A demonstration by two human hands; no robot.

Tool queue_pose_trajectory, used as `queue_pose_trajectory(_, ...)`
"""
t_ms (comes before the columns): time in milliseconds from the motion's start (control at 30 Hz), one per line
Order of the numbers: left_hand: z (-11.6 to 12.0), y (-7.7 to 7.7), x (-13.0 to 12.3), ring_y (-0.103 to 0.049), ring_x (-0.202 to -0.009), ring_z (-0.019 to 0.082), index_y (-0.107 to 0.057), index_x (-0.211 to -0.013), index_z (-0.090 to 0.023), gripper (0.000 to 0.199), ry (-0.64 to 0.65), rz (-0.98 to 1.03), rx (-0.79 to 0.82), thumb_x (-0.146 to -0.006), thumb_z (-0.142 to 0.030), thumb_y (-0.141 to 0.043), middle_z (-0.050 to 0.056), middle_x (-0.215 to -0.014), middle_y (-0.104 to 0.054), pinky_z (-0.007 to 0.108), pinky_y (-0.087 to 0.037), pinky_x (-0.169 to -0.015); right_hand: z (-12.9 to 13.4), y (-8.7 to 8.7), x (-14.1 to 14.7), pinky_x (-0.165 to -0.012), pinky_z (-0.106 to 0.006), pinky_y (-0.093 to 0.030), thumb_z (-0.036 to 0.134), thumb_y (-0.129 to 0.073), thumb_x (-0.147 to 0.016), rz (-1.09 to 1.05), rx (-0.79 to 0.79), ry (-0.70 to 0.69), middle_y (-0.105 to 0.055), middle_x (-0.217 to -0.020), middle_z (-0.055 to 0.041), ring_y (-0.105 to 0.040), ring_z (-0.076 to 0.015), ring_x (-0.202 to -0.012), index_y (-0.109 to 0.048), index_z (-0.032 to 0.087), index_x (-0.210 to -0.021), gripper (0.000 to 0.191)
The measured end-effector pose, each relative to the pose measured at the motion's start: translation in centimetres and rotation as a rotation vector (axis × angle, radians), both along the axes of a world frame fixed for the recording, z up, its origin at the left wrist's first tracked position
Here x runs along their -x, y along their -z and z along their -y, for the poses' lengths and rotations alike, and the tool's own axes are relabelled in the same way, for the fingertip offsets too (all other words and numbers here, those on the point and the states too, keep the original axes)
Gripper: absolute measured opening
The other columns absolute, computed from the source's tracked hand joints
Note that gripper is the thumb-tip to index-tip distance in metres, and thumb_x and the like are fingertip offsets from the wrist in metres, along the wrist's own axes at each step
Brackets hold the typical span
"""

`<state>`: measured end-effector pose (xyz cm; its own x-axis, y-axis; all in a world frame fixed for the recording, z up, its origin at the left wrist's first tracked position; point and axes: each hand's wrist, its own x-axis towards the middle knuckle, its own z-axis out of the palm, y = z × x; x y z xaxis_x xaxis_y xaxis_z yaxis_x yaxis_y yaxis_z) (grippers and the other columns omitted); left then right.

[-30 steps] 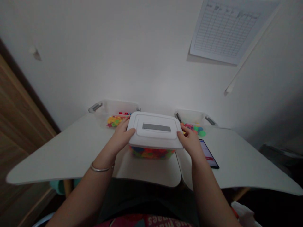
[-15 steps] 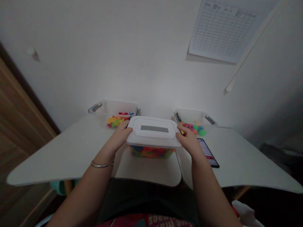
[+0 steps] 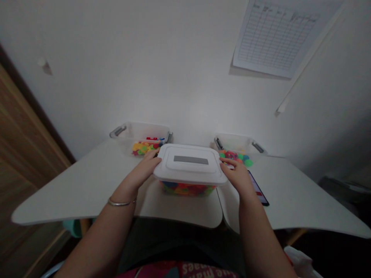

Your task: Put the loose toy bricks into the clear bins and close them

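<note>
My left hand point(image 3: 141, 170) and my right hand point(image 3: 237, 175) grip opposite sides of a white plastic lid point(image 3: 189, 164) with a grey label strip. The lid sits on or just above a see-through plastic box point(image 3: 188, 189) packed with brightly coloured foam pieces. Its rim hides where the lid meets the box. A metal bangle circles my left wrist. Just beyond my left fingers stands a see-through bin point(image 3: 142, 133) with colourful pieces, and my right fingertips are close to a similar bin point(image 3: 232, 141).
A dark smartphone point(image 3: 258, 189) lies on the white table point(image 3: 72, 193) beside my right hand. The table has a curved cut-out at my body. A printed grid chart point(image 3: 278, 38) is fixed to the wall ahead, and a wooden panel stands at the left.
The lid has come down and now sits flatter over the box. My hands have moved down with it, and my right hand has shifted slightly outward along the lid's edge.
</note>
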<state>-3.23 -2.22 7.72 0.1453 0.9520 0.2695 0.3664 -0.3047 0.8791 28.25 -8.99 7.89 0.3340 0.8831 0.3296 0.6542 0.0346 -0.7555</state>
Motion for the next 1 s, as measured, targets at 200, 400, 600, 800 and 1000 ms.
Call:
queue_pose_trajectory(200,0.6,1.0,-0.9,-0.048,-0.128,0.03,-0.061,-0.127,-0.017,0.058,-0.108,0.3,0.127,-0.069,-0.027,-0.056,0.008,-0.139,-0.055,0.044,-0.037,-0.11,-1.0,2.3,-0.6,-0.089,-0.041,-0.052,0.041,-0.064,-0.07,-0.307,-0.08,-0.049,-0.073,-0.11,-0.0111,-0.066,-0.0277,-0.104,-0.073,0.017,-0.105,0.043)
queue_pose_trajectory(400,2.9,1.4,-2.3,-0.066,-0.089,0.021,-0.056,-0.131,-0.015,0.064,-0.094,0.807,0.415,-0.069,-0.025,-0.066,0.009,-0.117,-0.068,0.026,-0.052,-0.07,-0.8,4.9,1.0,-0.085,-0.037,-0.055,0.042,-0.071,-0.068,-1.021,-0.036,-0.191,-0.075,-0.107,-0.006,-0.068,-0.0257,-0.101,-0.069,0.02,-0.109,0.046)
queue_pose_trajectory(600,3.5,0.3,-2.0,-0.065,-0.077,0.016,-0.058,-0.13,-0.018,0.065,0.006,0.927,0.374,-0.065,-0.01,-0.061,0.005,-0.105,-0.071,0.021,-0.051,-0.062,-0.1,3.8,2.3,-0.082,-0.031,-0.056,0.025,-0.066,-0.067,-1.199,-0.068,-0.269,-0.077,-0.096,-0.0008,-0.07,-0.0212,-0.093,-0.071,0.021,-0.102,0.035)
queue_pose_trajectory(800,4.4,-0.3,-2.2,-0.066,-0.086,0.017,-0.05,-0.139,-0.023,0.078,-0.001,0.905,0.394,-0.062,-0.008,-0.057,0.005,-0.119,-0.067,0.02,-0.052,-0.063,0.3,2.9,2.6,-0.078,-0.027,-0.056,0.018,-0.062,-0.066,-1.178,-0.122,-0.25,-0.074,-0.108,-0.0004,-0.069,-0.0194,-0.096,-0.068,0.022,-0.114,0.049)
queue_pose_trajectory(1000,5.3,-0.3,-2.8,-0.064,-0.097,0.02,-0.05,-0.14,-0.02,0.079,-0.049,0.763,0.356,-0.062,-0.012,-0.055,0.005,-0.13,-0.062,0.02,-0.051,-0.062,1.1,2.9,2.4,-0.077,-0.029,-0.057,0.022,-0.063,-0.064,-1.085,-0.107,-0.209,-0.072,-0.115,-0.0025,-0.068,-0.0221,-0.101,-0.061,0.022,-0.127,0.063)
